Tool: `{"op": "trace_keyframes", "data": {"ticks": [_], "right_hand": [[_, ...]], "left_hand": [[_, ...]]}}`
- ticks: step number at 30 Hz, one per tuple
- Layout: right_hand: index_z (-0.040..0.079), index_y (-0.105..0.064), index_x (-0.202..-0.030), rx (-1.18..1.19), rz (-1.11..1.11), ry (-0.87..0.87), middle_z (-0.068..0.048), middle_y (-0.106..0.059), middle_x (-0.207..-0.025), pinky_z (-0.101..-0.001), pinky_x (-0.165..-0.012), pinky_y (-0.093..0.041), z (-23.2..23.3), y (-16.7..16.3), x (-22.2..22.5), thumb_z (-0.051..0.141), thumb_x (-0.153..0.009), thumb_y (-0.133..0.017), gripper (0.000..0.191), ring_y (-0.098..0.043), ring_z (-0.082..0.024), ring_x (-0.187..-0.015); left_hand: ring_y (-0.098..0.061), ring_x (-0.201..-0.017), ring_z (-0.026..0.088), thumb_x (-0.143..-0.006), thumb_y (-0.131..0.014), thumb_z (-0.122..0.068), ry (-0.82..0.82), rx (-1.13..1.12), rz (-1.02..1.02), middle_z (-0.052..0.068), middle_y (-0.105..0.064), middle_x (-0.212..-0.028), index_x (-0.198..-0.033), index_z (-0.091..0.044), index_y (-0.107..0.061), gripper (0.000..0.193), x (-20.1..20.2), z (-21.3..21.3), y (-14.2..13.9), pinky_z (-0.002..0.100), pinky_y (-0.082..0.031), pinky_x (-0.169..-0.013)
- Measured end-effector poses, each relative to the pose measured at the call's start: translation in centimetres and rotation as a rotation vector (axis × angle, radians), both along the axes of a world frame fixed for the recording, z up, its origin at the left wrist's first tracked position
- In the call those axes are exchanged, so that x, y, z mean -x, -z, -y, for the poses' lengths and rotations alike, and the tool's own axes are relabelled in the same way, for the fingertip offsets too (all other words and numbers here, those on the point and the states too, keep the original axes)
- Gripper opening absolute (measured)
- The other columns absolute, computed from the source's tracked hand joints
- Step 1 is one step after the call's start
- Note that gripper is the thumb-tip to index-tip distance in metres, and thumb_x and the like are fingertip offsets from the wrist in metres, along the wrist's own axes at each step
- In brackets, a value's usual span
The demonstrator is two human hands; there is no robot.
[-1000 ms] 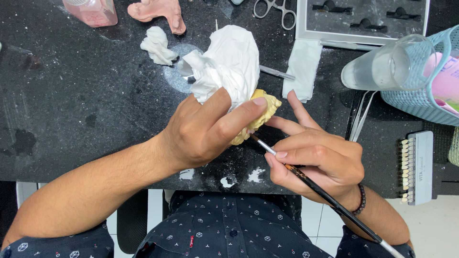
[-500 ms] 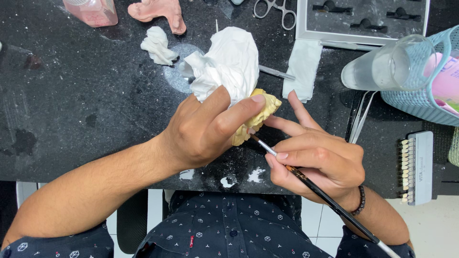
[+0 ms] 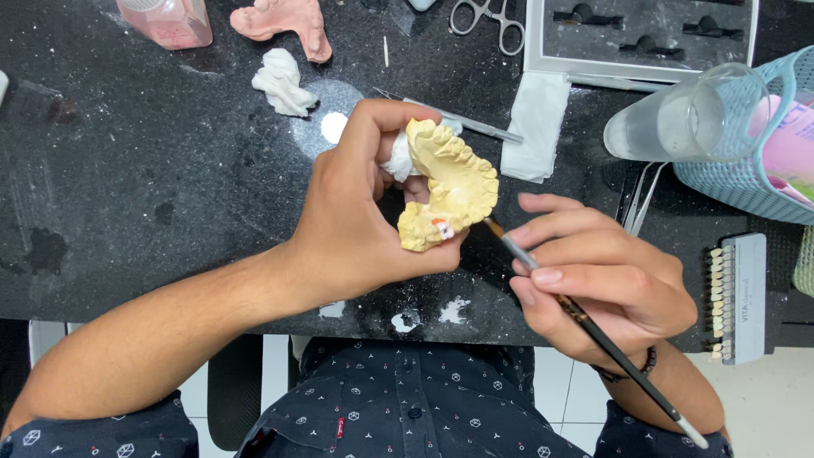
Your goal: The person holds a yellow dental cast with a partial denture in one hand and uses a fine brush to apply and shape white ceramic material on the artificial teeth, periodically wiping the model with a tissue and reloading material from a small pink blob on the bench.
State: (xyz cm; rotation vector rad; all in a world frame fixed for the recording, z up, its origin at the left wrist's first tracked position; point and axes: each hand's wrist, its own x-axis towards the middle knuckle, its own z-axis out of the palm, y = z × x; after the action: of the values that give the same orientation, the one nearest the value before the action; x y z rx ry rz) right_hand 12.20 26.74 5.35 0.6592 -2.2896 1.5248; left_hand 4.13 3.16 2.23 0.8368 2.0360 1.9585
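Observation:
My left hand [image 3: 356, 212] grips a yellow plaster dental cast [image 3: 449, 182] over the black table, teeth side turned up toward the camera, with a bit of white tissue [image 3: 397, 161] pinched behind it. A small orange-red spot shows on one tooth near the lower end of the cast. In my right hand [image 3: 610, 284] I hold a thin dark-handled brush [image 3: 585, 318] like a pen, its tip right beside that spot.
On the black speckled table [image 3: 144, 178] lie a crumpled white wad [image 3: 284, 82], a pink plaster cast [image 3: 284, 21], scissors [image 3: 487, 17], a folded white cloth [image 3: 532, 123], a clear cup [image 3: 687, 114], a blue basket [image 3: 755, 178], a tooth shade guide [image 3: 736, 297] and a tray [image 3: 644, 38].
My left hand has turned the cast so its teeth face up, and the large white tissue is no longer draped over it. The brush tip now sits at the cast's lower end.

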Motion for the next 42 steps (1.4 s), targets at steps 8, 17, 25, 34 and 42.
{"op": "trace_keyframes", "data": {"ticks": [8, 17, 25, 34, 42], "right_hand": [[0.004, -0.055, -0.107, 0.011, 0.012, -0.013, -0.013, -0.072, -0.094, -0.0628, -0.108, -0.056, 0.8, -0.5, 0.3, -0.003, -0.089, -0.075, 0.028, -0.075, -0.037, -0.107], [0.004, -0.056, -0.108, 0.016, 0.005, -0.045, -0.015, -0.073, -0.094, -0.0541, -0.097, -0.062, 0.7, -0.8, 0.0, -0.004, -0.087, -0.077, 0.03, -0.077, -0.034, -0.101], [0.005, -0.059, -0.108, 0.069, 0.038, -0.019, -0.014, -0.074, -0.097, -0.052, -0.095, -0.063, 0.8, -0.9, -0.3, -0.003, -0.089, -0.075, 0.027, -0.077, -0.033, -0.101], [0.008, -0.057, -0.104, 0.224, 0.165, -0.261, -0.014, -0.075, -0.094, -0.0748, -0.125, -0.039, 1.1, -1.2, -0.2, -0.005, -0.084, -0.073, 0.029, -0.07, -0.042, -0.117], [0.006, -0.057, -0.105, 0.271, 0.191, -0.313, -0.014, -0.073, -0.093, -0.0772, -0.117, -0.044, 2.0, -1.2, -0.3, -0.008, -0.086, -0.071, 0.027, -0.074, -0.042, -0.111]], "left_hand": [[-0.072, -0.117, 0.012, -0.078, -0.096, -0.014, 0.11, -0.11, 0.291, 0.01, -0.067, -0.124, -0.135, 0.0, -0.04, 0.081, 0.4, 0.1, -0.5, 0.027, -0.065, -0.097], [-0.072, -0.106, 0.011, -0.069, -0.098, -0.016, 0.332, -0.225, 0.5, 0.011, -0.072, -0.115, -0.133, 0.004, -0.049, 0.083, 1.2, 0.6, -0.2, 0.029, -0.064, -0.092], [-0.072, -0.073, 0.015, -0.095, -0.038, -0.078, 0.438, -0.202, 0.674, 0.013, -0.073, -0.093, -0.112, 0.004, -0.066, 0.088, 1.8, 1.0, 0.8, 0.028, -0.057, -0.049], [-0.063, -0.053, 0.015, -0.101, -0.026, -0.069, 0.855, -0.088, 1.003, 0.014, -0.071, -0.077, -0.104, 0.007, -0.071, 0.089, 0.2, 0.6, 1.1, 0.027, -0.049, -0.044], [-0.06, -0.046, 0.014, -0.1, -0.031, -0.063, 0.892, -0.094, 0.939, 0.012, -0.068, -0.069, -0.096, 0.005, -0.071, 0.079, -0.7, 0.2, 1.4, 0.025, -0.043, -0.036]]}}
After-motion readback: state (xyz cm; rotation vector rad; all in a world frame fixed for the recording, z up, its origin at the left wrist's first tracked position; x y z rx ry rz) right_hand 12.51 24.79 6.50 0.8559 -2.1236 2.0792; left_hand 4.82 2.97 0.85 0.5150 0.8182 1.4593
